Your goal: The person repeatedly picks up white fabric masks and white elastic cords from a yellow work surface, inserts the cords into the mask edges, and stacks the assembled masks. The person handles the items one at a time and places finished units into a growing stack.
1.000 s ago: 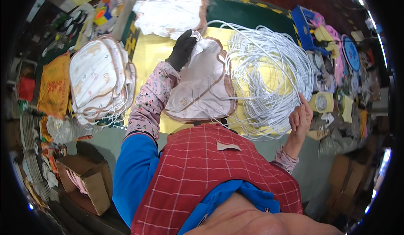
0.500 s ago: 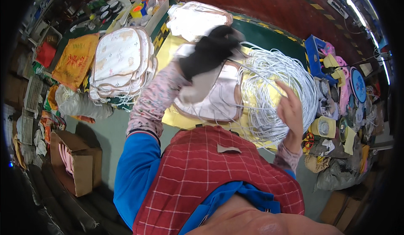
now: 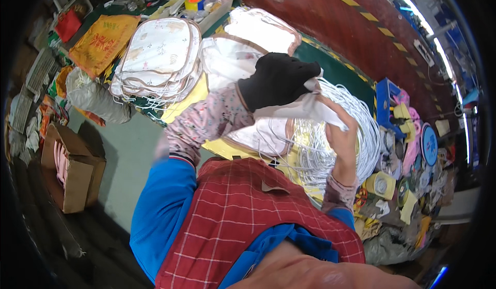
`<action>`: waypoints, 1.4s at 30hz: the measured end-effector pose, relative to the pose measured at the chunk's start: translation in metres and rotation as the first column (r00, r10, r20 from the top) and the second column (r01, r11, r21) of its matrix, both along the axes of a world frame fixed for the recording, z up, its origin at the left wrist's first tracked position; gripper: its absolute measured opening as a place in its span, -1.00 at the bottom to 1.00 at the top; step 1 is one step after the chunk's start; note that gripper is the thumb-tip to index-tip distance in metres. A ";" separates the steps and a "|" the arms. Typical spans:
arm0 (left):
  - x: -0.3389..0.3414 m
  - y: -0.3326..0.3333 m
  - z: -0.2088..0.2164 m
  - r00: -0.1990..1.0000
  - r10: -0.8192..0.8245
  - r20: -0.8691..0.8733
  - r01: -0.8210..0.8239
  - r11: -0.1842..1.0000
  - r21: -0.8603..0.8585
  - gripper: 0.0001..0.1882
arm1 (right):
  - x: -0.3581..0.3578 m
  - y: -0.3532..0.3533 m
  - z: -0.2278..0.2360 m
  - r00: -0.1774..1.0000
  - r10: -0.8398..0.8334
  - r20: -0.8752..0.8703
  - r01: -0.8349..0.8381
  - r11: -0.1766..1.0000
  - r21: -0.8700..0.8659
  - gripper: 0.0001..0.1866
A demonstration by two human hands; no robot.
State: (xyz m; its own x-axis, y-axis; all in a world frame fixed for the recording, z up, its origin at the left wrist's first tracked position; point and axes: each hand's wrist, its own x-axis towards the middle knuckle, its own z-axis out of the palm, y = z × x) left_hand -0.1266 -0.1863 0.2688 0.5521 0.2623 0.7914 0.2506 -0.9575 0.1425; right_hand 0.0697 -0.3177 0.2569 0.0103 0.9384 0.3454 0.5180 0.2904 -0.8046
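My left hand (image 3: pixel 279 81), in a black glove, is closed on a white cloth piece (image 3: pixel 289 109) held up over the table. At the cloth's right end my bare right hand (image 3: pixel 342 136) has its fingers bent and pressed to the fabric, gripping it. Under the cloth lies a pale panel with brown edging (image 3: pixel 263 138). Just beyond my right hand spreads a big loose coil of white cord (image 3: pixel 364 128). Another pale panel (image 3: pixel 227 56) lies behind my left hand, partly covered by it.
A stack of white printed panels with brown edging (image 3: pixel 157 51) sits at the left, cords hanging from it. More white panels (image 3: pixel 266 30) lie at the back. On the right stand a blue crate (image 3: pixel 385 103) and a yellow tub (image 3: pixel 381 184). A cardboard box (image 3: pixel 85 172) is on the floor.
My right hand has come up and inward to the cloth and now grips its end. My left hand has moved right and slightly down with the cloth. The whole view has shifted.
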 end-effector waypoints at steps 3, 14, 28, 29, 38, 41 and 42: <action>-0.035 0.042 -0.012 0.979 0.002 0.204 0.034 0.985 -0.171 -0.61 | 0.020 -0.030 0.025 0.986 0.100 -0.137 -0.078 0.985 0.154 -0.71; -0.042 0.073 -0.022 0.996 0.026 0.089 0.004 0.948 -0.317 -0.65 | 0.033 -0.026 0.005 0.984 -0.092 -0.152 0.091 0.996 -0.016 -0.66; -0.102 0.112 -0.047 0.891 -0.326 -0.317 0.260 0.937 -0.234 -0.60 | 0.014 0.050 0.018 0.993 -0.097 -0.068 0.093 0.994 -0.054 -0.75; -0.112 0.124 -0.063 0.947 -0.232 -0.221 0.147 0.927 -0.344 -0.73 | 0.013 0.058 0.018 0.963 -0.116 -0.242 0.117 0.993 -0.013 -0.61; -0.087 0.094 -0.179 0.533 0.658 0.531 0.671 0.054 -0.740 -0.85 | 0.026 0.052 -0.138 0.343 -0.456 -0.821 0.257 0.886 -0.385 -0.43; -0.138 0.130 -0.252 0.769 0.451 0.453 0.116 0.599 -0.793 -0.86 | 0.038 0.040 -0.174 0.488 -0.477 -0.731 0.125 0.867 -0.482 -0.50; -0.148 0.138 -0.248 0.780 0.465 0.420 -0.057 0.720 -0.692 -0.83 | 0.048 0.036 -0.180 0.542 -0.481 -0.689 0.167 0.865 -0.473 -0.51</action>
